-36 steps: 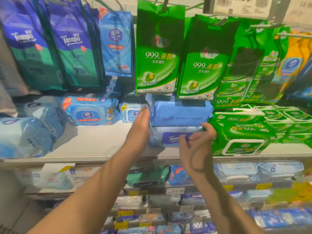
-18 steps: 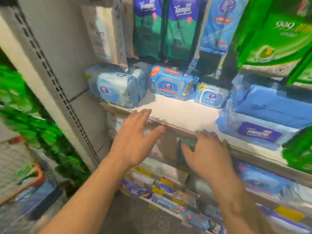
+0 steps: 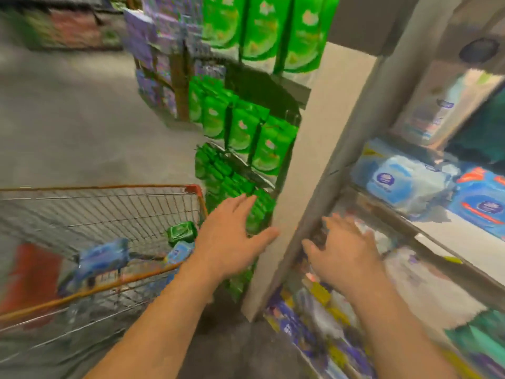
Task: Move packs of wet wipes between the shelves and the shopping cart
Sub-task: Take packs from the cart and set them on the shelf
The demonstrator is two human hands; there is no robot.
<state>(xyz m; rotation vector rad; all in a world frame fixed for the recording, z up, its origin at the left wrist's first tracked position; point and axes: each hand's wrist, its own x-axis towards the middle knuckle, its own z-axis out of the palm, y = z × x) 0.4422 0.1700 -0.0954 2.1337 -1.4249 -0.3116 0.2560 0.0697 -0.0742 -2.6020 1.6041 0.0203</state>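
Note:
The view is blurred by motion. A wire shopping cart (image 3: 114, 212) with an orange rim stands at the lower left. Inside it lie a blue wipes pack (image 3: 102, 258), a second blue pack (image 3: 179, 251) and a green pack (image 3: 182, 232). My left hand (image 3: 232, 239) hovers empty, fingers spread, just right of the cart's far corner. My right hand (image 3: 341, 253) is empty too, fingers relaxed, in front of the lower shelves. On the white shelf (image 3: 448, 236) at the right sit pale blue wipes packs (image 3: 401, 181) and a darker blue pack (image 3: 481, 201).
A grey upright shelf panel (image 3: 308, 165) stands between my hands. Green hanging packs (image 3: 246, 127) fill the end display behind the cart. Lower shelves (image 3: 328, 310) hold small mixed packs. Grey floor (image 3: 68, 119) stretches to the left.
My hands let go of the Tempo packs on the shelf and drew back empty. The view swung left and down, bringing the cart into sight.

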